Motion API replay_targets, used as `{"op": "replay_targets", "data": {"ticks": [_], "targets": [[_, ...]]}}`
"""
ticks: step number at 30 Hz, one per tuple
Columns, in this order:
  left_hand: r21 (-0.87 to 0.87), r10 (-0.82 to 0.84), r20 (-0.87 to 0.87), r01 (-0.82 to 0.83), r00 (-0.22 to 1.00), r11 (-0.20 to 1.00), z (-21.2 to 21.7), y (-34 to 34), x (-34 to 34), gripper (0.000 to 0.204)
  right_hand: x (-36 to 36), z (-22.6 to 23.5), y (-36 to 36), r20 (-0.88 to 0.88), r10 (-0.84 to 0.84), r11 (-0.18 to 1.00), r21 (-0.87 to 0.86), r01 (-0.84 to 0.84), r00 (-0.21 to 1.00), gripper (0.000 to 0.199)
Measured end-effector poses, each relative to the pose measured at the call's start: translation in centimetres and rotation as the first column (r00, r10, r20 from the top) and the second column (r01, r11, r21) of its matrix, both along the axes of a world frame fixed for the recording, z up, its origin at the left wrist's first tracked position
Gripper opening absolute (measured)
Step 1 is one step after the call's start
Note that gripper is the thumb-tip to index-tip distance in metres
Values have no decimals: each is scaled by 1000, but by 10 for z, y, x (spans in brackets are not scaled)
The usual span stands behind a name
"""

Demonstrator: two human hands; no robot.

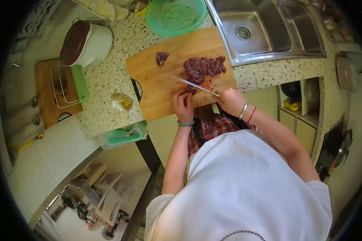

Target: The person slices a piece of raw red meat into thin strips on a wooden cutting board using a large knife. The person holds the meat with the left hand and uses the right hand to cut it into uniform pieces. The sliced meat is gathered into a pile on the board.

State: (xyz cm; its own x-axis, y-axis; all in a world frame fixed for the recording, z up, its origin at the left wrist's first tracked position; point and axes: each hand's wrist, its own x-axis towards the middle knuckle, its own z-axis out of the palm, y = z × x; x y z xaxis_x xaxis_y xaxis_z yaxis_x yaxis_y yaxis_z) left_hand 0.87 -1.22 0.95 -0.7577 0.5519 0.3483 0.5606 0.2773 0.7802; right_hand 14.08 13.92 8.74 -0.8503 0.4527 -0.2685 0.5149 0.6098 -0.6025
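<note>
On a wooden cutting board [153, 86] lies a heap of dark red sliced meat [201, 68], with a separate meat chunk [162, 58] farther left. My right hand [231, 101] is closed around the handle of a kitchen knife [197, 85], whose blade points to the upper left, just below the heap. At the board's near edge, my left hand [184, 105] has its fingers curled onto a small piece of meat [190, 89] beside the blade. The knife handle is mostly hidden in my grip.
A green basin [176, 31] stands beyond the board, and a steel sink [245, 36] is at the right. Left are a white cooker with a brown lid [84, 44] and a small clear bag with something yellow [122, 102]. A bag-lined green bin [124, 134] hangs at the counter edge.
</note>
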Motion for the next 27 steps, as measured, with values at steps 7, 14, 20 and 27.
{"op": "replay_targets", "data": {"ticks": [7, 14, 20, 27], "targets": [[-55, -36, -62, 32, 997, 998, -5, -3, -3, 11, 1, 8, -14, 253, 113, 993, 9, -119, 961, 12], [-64, -72, -79, 67, 994, 996, -4, -4, -4, 11, -47, 4, -20, 255, 145, 989, -33, -142, 956, 13], [-37, -74, -78, 72, 994, 997, -3, -3, -6, 10, -29, -5, -2, 282, 153, 988, -77, -136, 947, 18], [-27, -95, -119, 93, 988, 995, -4, -1, -6, 15, 4, -4, 27, 80, -66, 995, -74, 72, 995, 29]]}}
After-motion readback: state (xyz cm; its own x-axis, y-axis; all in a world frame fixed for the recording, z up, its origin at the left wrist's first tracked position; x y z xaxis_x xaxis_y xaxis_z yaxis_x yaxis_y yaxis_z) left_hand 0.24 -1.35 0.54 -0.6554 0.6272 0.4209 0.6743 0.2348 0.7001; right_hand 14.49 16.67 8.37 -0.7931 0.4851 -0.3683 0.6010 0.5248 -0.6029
